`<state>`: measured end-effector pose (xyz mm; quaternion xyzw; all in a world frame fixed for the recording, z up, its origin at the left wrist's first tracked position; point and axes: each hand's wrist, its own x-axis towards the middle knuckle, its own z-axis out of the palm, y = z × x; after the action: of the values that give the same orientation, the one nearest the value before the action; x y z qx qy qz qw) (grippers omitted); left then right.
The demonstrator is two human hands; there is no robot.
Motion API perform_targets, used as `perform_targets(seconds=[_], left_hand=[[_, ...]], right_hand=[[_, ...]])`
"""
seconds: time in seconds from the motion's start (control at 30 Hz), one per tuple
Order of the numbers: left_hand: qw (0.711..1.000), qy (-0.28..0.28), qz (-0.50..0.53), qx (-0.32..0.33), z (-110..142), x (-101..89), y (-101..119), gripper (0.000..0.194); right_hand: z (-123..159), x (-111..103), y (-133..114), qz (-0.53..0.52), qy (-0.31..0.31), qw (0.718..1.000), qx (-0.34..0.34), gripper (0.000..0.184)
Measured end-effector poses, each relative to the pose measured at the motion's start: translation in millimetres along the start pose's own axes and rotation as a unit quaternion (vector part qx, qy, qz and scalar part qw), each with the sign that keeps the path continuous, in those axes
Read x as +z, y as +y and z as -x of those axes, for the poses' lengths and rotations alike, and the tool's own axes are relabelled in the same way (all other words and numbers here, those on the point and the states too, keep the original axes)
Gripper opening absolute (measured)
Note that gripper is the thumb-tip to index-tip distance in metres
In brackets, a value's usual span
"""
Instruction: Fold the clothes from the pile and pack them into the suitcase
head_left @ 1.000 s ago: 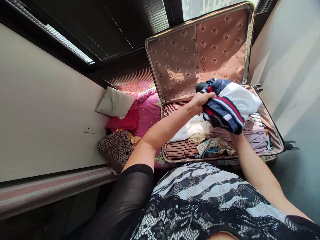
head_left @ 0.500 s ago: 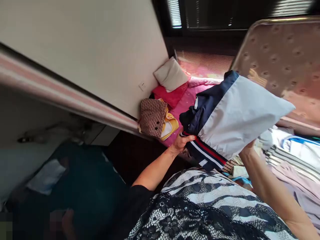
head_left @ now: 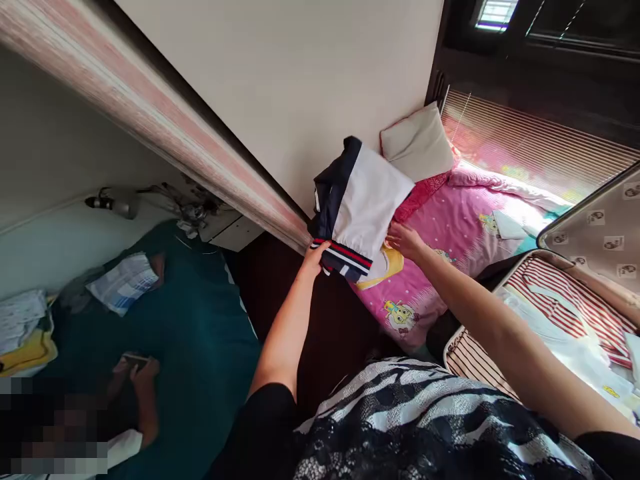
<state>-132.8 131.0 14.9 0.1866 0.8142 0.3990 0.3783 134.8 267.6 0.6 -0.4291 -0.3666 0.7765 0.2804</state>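
A folded navy and white jacket (head_left: 367,197) with a red, white and navy striped hem is held out in front of me, over the near end of the pink bed. My left hand (head_left: 315,257) grips its striped hem, thumb on top. At the jacket's lower right edge is my right hand (head_left: 407,240), its fingertips partly hidden by the cloth. Just beneath, a yellow and white cloth (head_left: 393,263) shows on the bed. The brown patterned item beside it is hidden behind the jacket.
A beige pillow (head_left: 417,143) and red cloth (head_left: 425,193) lie on the pink bedding (head_left: 425,287) by the wall. Right, an open suitcase (head_left: 455,347) holds clothes. A pink-edged partition (head_left: 200,127) stands left; beyond it a person holds a phone-like device (head_left: 135,360) on a green bed (head_left: 200,373).
The jacket has moved left and away from me, from near the suitcase to over the bed's near end, with both hands following. My view has turned; the open suitcase shows more.
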Motion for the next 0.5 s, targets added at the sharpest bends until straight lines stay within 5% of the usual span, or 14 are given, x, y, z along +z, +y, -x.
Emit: perform_targets(seconds=[0.13, 0.27, 0.4, 0.5], left_hand=[[0.972, 0.064, -0.226, 0.021, -51, 24.1, -17, 0.096], [0.895, -0.024, -0.413, 0.165, -85, 68.1, -22, 0.093], [0.877, -0.136, -0.447, 0.113, -117, 107.8, -13, 0.107], [0.871, -0.146, -0.456, 0.114, -127, 125.2, -9, 0.135]], right_hand=[[47, -30, 33, -0.027, 0.071, 0.993, 0.086, 0.036], [145, -73, 48, -0.068, 0.068, 0.99, 0.108, 0.053], [234, -103, 55, -0.083, 0.121, 0.985, 0.092, 0.063], [279, -114, 65, -0.094, 0.179, 0.976, 0.078, 0.063]])
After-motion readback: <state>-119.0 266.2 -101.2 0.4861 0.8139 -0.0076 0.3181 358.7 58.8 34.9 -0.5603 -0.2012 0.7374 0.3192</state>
